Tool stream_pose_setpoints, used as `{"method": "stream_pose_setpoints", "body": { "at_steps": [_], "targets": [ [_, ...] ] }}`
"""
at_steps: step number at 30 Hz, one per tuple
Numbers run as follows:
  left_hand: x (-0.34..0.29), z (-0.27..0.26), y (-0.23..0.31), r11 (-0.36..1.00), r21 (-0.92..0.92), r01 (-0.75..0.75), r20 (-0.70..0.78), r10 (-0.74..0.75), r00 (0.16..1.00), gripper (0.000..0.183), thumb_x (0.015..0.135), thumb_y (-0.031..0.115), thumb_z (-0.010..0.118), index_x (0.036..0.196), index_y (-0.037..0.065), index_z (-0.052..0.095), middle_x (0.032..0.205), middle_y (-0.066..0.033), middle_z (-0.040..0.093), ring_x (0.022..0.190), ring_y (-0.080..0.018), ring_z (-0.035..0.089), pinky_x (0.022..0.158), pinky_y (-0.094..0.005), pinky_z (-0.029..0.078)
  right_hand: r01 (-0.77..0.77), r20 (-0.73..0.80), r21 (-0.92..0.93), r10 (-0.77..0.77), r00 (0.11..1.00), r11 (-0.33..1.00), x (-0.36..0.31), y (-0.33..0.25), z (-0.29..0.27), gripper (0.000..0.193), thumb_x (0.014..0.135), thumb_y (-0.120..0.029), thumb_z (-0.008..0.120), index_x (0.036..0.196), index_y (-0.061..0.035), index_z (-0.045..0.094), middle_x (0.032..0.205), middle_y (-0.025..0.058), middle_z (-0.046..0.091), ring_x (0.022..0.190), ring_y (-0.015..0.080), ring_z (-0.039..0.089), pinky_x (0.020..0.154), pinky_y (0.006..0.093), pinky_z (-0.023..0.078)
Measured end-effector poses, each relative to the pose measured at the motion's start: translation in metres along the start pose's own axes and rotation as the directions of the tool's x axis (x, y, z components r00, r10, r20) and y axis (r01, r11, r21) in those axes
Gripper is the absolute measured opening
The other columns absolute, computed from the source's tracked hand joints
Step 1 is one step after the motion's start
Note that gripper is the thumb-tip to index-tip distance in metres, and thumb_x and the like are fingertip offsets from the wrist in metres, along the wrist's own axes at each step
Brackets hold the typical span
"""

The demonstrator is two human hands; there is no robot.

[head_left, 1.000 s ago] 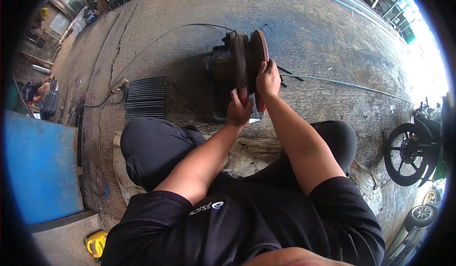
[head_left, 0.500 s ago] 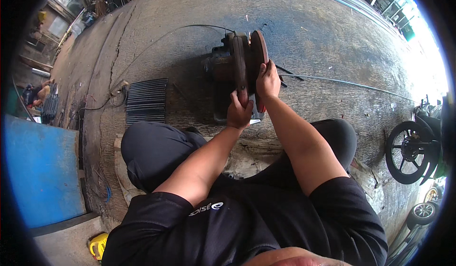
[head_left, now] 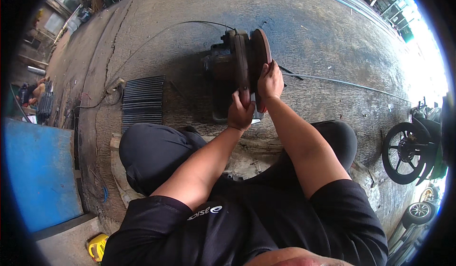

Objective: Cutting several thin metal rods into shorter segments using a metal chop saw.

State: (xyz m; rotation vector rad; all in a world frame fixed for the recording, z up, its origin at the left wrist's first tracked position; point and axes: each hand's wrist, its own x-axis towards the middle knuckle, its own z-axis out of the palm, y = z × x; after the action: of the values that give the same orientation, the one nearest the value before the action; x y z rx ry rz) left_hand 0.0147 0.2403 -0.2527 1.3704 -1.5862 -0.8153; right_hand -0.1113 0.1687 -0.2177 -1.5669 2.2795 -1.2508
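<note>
A dark, worn cut-off saw (head_left: pixel 222 68) sits on the ground before me, with a round reddish-brown wheel guard (head_left: pixel 260 47) on its right side. My left hand (head_left: pixel 240 112) is closed round the end of the saw's long handle (head_left: pixel 242 71). Against the near edge of the guard, my right hand (head_left: pixel 270 81) has its thumb and fingers closed on it. Below that hand a bit of red edge shows. A thin metal rod (head_left: pixel 342 86) runs from beside the right hand far off to the right; its saw end is hidden.
Left of the saw lies a row of dark cut rods (head_left: pixel 142 102). A cable (head_left: pixel 156 35) curves from the saw to the left. A blue panel (head_left: pixel 40 171) stands at left, a motorcycle wheel (head_left: pixel 405 153) at right. Another person (head_left: pixel 32 91) sits far left.
The bright orange glow at the top of the wheel guard is gone. Both hands keep their hold. The whole view has shifted slightly.
</note>
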Motion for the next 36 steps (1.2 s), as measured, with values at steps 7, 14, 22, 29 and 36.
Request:
{"method": "stream_pose_setpoints", "body": {
  "at_steps": [7, 14, 22, 29, 36],
  "targets": [
    [-0.002, 0.001, -0.003, 0.999, -0.019, 0.041, 0.016, -0.040, 0.999, 0.064, 0.080, 0.029, 0.064, 0.130, 0.004, 0.034, 0.098, -0.0255, 0.063, 0.089, -0.0443, 0.063, 0.079, -0.0477, 0.049, 0.003, -0.020, -0.031, -0.004, 1.000, 1.000, -0.001, 0.000, 0.001, 0.043, 0.097, -0.033, 0.040, 0.126, -0.0010, 0.048, 0.113, 0.0201, 0.060, 0.106, 0.0355, 0.056, 0.087, 0.0436, 0.045],
    [0.012, 0.000, 0.019, 0.979, -0.071, 0.193, -0.008, -0.194, 0.981, 0.055, 0.077, 0.020, 0.064, 0.123, 0.003, 0.039, 0.095, -0.0239, 0.063, 0.086, -0.0410, 0.064, 0.079, -0.0465, 0.049, -0.067, 0.004, -0.047, 0.068, 0.998, 0.997, 0.009, -0.016, -0.008, 0.041, 0.097, -0.032, 0.041, 0.122, -0.0012, 0.051, 0.109, 0.0208, 0.062, 0.100, 0.0379, 0.059, 0.085, 0.0448, 0.047],
    [0.113, -0.032, 0.112, 0.952, -0.160, 0.261, -0.117, -0.281, 0.952, 0.055, 0.073, 0.032, 0.067, 0.112, -0.004, 0.051, 0.100, -0.0230, 0.063, 0.089, -0.0303, 0.064, 0.073, -0.0441, 0.051, 0.081, -0.059, 0.190, -0.071, 0.996, 0.978, 0.078, -0.061, -0.055, 0.036, 0.090, -0.026, 0.049, 0.113, -0.0020, 0.062, 0.105, 0.0229, 0.064, 0.100, 0.0396, 0.060, 0.088, 0.0439, 0.047],
    [0.237, -0.073, 0.185, 0.594, -0.688, 0.418, 0.354, -0.228, 0.907, 0.039, 0.084, 0.034, 0.061, 0.106, 0.003, 0.049, 0.085, -0.0154, 0.057, 0.073, -0.0289, 0.061, 0.065, -0.0456, 0.055, 0.240, -0.145, 0.176, -0.216, 0.966, 0.955, 0.092, -0.078, -0.094, 0.034, 0.086, -0.024, 0.058, 0.110, -0.0023, 0.065, 0.104, 0.0220, 0.065, 0.098, 0.0383, 0.061, 0.088, 0.0419, 0.047],
    [0.251, -0.081, 0.178, 0.823, -0.566, -0.040, -0.101, -0.021, 0.995, 0.030, 0.083, 0.030, 0.059, 0.090, 0.001, 0.061, 0.081, -0.0121, 0.063, 0.072, -0.0213, 0.060, 0.066, -0.0351, 0.051, 0.306, -0.156, 0.164, -0.282, 0.947, 0.938, 0.092, -0.077, -0.098, 0.030, 0.084, -0.022, 0.060, 0.106, -0.0030, 0.067, 0.099, 0.0200, 0.066, 0.094, 0.0363, 0.063, 0.085, 0.0408, 0.049]
  ]
}}
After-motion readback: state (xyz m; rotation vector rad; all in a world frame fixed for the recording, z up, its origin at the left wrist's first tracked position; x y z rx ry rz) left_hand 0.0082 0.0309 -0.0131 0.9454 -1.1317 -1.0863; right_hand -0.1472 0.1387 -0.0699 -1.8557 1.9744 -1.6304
